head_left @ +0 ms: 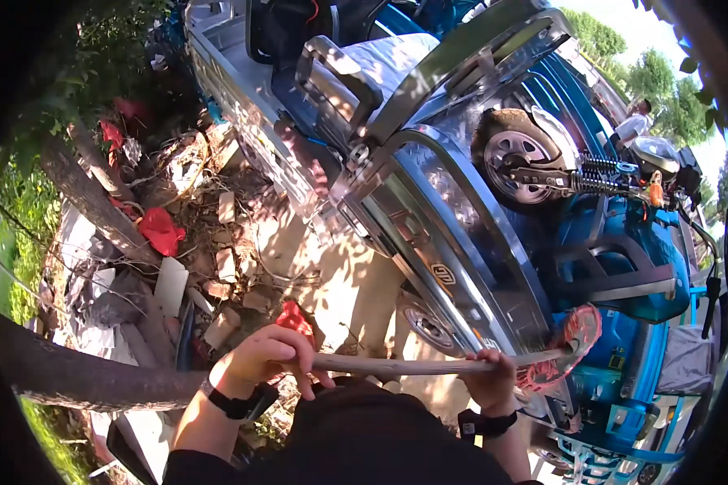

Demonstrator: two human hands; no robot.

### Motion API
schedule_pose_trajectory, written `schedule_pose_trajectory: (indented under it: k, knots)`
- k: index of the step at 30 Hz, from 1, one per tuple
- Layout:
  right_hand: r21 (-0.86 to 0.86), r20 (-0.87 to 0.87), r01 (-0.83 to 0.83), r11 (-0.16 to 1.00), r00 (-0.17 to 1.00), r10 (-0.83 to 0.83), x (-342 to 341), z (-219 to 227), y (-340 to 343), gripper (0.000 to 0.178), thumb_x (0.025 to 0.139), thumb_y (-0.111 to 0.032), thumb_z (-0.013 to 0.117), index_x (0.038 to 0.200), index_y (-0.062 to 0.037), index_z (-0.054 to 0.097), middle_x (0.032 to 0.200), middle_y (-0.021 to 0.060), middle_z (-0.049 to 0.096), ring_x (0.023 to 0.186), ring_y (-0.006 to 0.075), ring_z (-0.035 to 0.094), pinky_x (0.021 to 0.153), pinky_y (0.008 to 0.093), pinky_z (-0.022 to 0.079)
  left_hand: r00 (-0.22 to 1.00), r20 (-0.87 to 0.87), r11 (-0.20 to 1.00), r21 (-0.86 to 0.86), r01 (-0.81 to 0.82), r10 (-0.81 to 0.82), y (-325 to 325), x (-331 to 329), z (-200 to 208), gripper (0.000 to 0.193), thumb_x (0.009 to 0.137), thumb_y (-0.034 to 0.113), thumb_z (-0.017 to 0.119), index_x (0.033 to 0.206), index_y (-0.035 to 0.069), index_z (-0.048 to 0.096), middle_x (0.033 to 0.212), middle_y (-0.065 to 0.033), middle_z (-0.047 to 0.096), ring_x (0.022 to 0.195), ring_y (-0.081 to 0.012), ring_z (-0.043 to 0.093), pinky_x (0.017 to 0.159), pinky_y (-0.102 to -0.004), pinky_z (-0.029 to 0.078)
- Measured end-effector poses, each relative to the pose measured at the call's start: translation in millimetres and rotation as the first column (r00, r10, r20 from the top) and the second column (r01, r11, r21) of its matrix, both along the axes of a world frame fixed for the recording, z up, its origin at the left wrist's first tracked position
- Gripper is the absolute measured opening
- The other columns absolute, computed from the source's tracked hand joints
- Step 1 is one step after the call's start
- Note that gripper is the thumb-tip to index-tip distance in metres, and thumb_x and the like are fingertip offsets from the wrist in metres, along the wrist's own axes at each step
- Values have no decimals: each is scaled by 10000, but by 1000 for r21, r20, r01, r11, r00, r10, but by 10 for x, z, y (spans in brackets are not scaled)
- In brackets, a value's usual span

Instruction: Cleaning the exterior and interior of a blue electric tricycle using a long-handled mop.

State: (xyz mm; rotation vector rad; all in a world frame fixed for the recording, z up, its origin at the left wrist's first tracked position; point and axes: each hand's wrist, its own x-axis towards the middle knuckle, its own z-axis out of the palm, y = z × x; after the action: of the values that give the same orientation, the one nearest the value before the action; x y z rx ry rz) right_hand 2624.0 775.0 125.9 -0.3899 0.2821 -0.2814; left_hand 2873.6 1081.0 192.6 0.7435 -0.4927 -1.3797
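Observation:
A pale wooden handle [396, 366] lies nearly level across the front of my body. At its right end is a rounded, flat red head [554, 356] with whitish streaks; its exact kind I cannot make out. My left hand [273, 356] has its fingers curled over the left end of the handle. My right hand [492, 380] is wrapped round it close to the red head. Both wrists wear dark bands. The red head overlaps the blue front part of a cargo tricycle [461, 267] in the view.
The tricycle's metal bed and rails fill the upper middle, with a wheel [519, 158] on the right. Bricks [226, 265], red cloth or plastic [162, 230] and rubbish cover the ground at left. A tree trunk [97, 372] reaches in beside my left arm. Someone in white [635, 121] is far right.

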Motion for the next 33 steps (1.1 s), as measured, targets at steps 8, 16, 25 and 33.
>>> schedule_pose_trajectory:
  k: [8,16,25,33]
  knots:
    - [-143,-54,-411,900,911,408,1417,417,587,234,867,-251,431,814,-77,578,989,88,589,1015,268,508,920,433,334,869,-12,822,-320,-471,494,1355,-150,-124,355,779,212,516,967,-89,538,940,-254,584,847,-350,603,675,-357,517]
    - [-184,-261,-664,725,744,616,2287,491,1129,226,877,-230,420,761,-76,539,907,76,588,1011,224,512,874,386,377,754,569,543,540,-643,328,2095,-225,-423,228,783,-7,552,1009,-23,578,777,-61,614,711,-90,560,641,-259,465]
    - [-123,-403,-834,537,537,742,2796,-7,1556,183,875,-170,469,785,-26,536,886,118,582,895,226,563,835,374,444,546,835,455,512,-729,-64,1905,-735,-1434,335,700,345,669,784,30,592,569,-120,553,511,-253,532,520,-347,410]
    - [0,-308,-779,627,596,741,3666,-265,1937,204,837,-163,551,910,14,479,783,92,516,733,239,566,679,381,499,470,881,166,472,-866,-48,1580,-731,-1431,308,698,286,679,732,3,561,499,-100,508,433,-201,503,466,-319,401]
